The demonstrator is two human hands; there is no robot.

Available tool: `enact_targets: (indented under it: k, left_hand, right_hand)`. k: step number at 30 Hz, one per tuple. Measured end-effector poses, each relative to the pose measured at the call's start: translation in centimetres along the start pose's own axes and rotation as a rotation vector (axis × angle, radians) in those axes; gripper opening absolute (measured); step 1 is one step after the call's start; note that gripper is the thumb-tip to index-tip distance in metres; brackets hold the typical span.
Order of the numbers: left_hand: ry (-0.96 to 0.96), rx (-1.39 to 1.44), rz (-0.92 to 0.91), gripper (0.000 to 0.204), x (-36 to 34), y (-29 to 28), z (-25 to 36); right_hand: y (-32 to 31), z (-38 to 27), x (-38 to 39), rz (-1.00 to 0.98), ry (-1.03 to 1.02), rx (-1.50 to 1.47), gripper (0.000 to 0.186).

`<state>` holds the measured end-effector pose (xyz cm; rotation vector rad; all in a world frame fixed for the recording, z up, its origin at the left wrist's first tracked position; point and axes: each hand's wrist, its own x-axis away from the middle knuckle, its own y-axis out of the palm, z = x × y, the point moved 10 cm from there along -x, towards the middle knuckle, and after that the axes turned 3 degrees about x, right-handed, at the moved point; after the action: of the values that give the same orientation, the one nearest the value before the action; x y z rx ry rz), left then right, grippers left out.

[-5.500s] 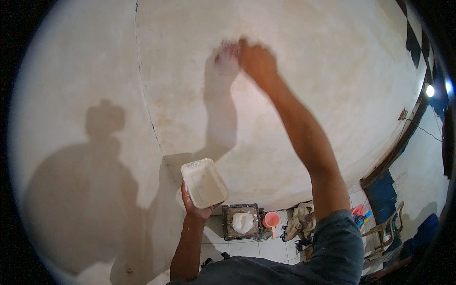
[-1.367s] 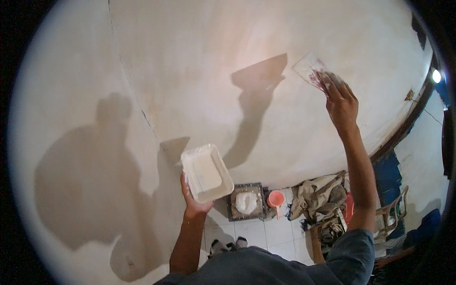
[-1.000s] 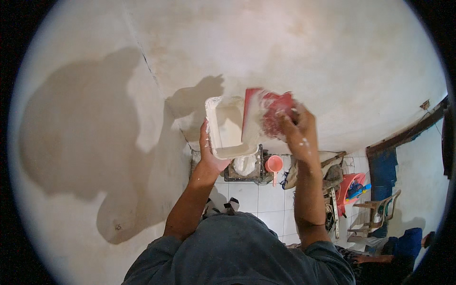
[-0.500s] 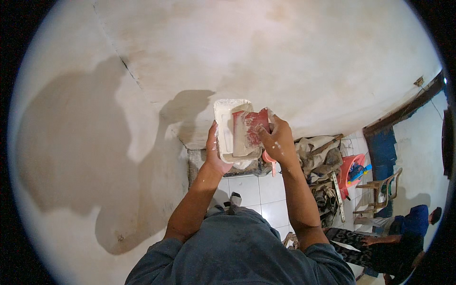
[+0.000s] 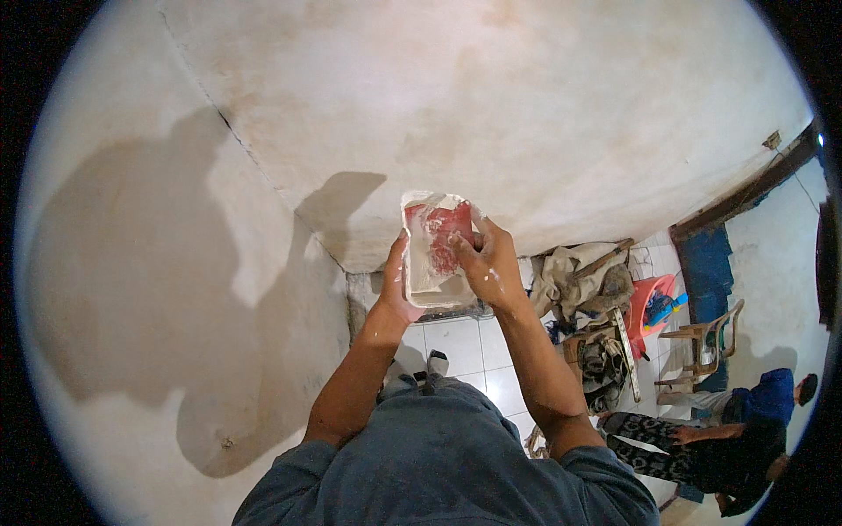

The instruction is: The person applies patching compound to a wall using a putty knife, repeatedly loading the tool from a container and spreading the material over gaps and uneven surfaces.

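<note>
Left hand (image 5: 400, 285), one: curled round the left side of one white tray (image 5: 440, 295), centre of frame, long axis running top to bottom. Red scraper (image 5: 449, 235), one: within the tray's outline, edge facing left. Right hand (image 5: 493, 265), one: fingers closed on scraper's right side. Right of frame: one pink-red tub (image 5: 638, 317), one chair (image 5: 693, 332). Lower right: two people (image 5: 765, 399).

red scraper (image 5: 452, 225) smeared white, off-white tray (image 5: 449, 292), dark grey shirt (image 5: 438, 465), pink tub (image 5: 638, 328), black-and-white patterned trousers (image 5: 645, 428)

L hand (image 5: 401, 287) partly behind wht tray (image 5: 449, 294), its floor mostly under red scraper (image 5: 445, 226)
</note>
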<state>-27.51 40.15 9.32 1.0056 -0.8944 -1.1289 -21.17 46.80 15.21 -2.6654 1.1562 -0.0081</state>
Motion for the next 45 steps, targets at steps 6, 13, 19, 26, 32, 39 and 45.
enact_targets:
  k: [6,13,19,26,32,39,45]
  left_hand:
    - [0.006,0.067,0.007,0.059,0.8,-3.1,0.8]
    - [0.018,0.124,0.042,0.06,0.8,-6.2,2.4]
    - [0.02,0.15,0.029,0.059,0.3,-7.2,3.3]
    - [0.13,0.072,0.095,0.06,2.1,-11.1,5.3]
    - [0.226,0.097,0.169,0.061,6.0,-11.6,7.3]
    - [0.361,0.036,0.234,0.058,10.2,-10.6,8.9]
    - [0.4,0.069,0.241,0.057,12.3,-9.1,8.8]
  right_hand:
    - [0.5,2.4,0.6,0.103,0.114,-0.361,0.052]
    - [-0.1,5.5,0.6,0.218,0.192,-0.394,0.059]
    - [-0.3,7.4,0.5,0.224,0.189,-0.419,0.06]
    - [-0.3,12.9,-0.5,0.324,0.175,-0.461,0.049]
    - [2.1,18.5,-2.6,0.392,0.215,-0.787,0.032]
    - [6.6,19.8,-4.7,0.386,0.231,-0.912,0.033]
    - [7.5,17.4,-6.2,0.302,0.161,-0.973,0.03]
